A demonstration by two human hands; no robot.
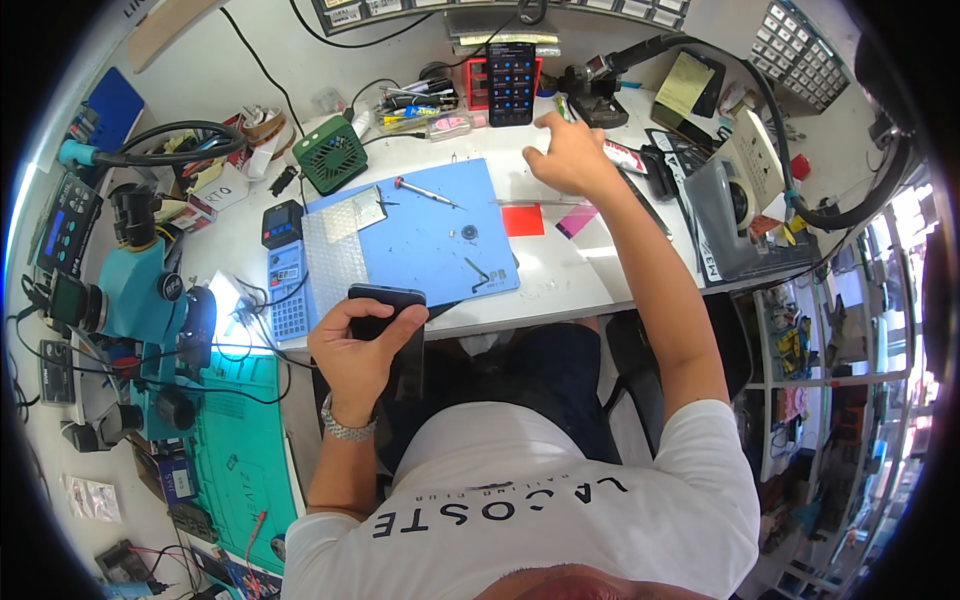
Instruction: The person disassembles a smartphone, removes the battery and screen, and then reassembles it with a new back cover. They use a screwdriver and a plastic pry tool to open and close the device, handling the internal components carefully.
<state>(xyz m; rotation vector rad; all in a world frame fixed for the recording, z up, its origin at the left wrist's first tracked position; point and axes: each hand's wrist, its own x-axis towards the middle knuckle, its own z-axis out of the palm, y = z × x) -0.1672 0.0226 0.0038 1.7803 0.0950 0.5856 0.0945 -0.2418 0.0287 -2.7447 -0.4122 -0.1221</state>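
My left hand (pixel 352 350) grips a dark smartphone (pixel 388 296) at the table's front edge, thumb on one side and fingers around the other. Farther off, my right hand (pixel 572 160) reaches over the back of the table with thumb and fingers apart; nothing shows in it. Just behind its fingers stands another smartphone (pixel 512 85) with its screen lit. Between the hands lies a blue work mat (pixel 425 245), bearing a screwdriver (pixel 425 192), a small round dark part (pixel 469 232) and a bent green-black strip (pixel 480 271). A red square (pixel 523 221) sits beside the mat.
Bubble wrap (pixel 335 250) covers the mat's left side, near a small green fan (pixel 332 156). A teal microscope (pixel 140 285) stands at left. To the right are a clear plastic box (pixel 722 205) and a black flexible arm (pixel 770 110). Tools (pixel 410 100) clutter the back.
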